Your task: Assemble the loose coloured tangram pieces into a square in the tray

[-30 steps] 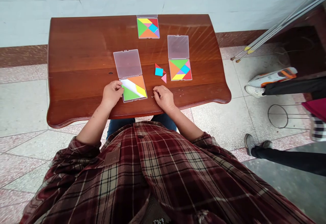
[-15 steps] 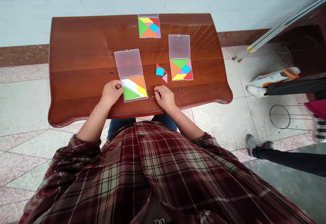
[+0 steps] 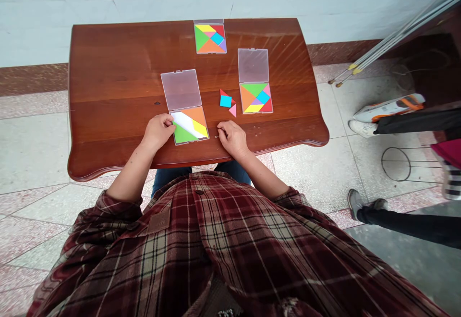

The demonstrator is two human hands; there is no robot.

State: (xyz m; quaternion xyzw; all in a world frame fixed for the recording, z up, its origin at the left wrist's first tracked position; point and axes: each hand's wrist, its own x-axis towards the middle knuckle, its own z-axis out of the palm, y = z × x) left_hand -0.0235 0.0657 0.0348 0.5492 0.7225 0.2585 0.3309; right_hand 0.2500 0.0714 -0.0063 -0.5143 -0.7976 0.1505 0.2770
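Note:
My left hand is at the left side of an open clear case, its thumb and fingertips pinched at the edge of a green triangle. In that case's tray also lie an orange piece and a yellow piece, with a white bottom showing between them and the green one. My right hand rests curled on the table's near edge, with nothing visible in its fingers. Just beyond it are a blue square, a pink triangle and red pieces partly under the square.
To the right stands another open case filled with coloured tangram pieces. A third filled case lies at the far edge of the brown wooden table. On the right, other people's legs and a wire-framed stool show.
The green triangle lies slightly differently, with a bit more white showing along its slanted edge. Both hands stay almost where they were.

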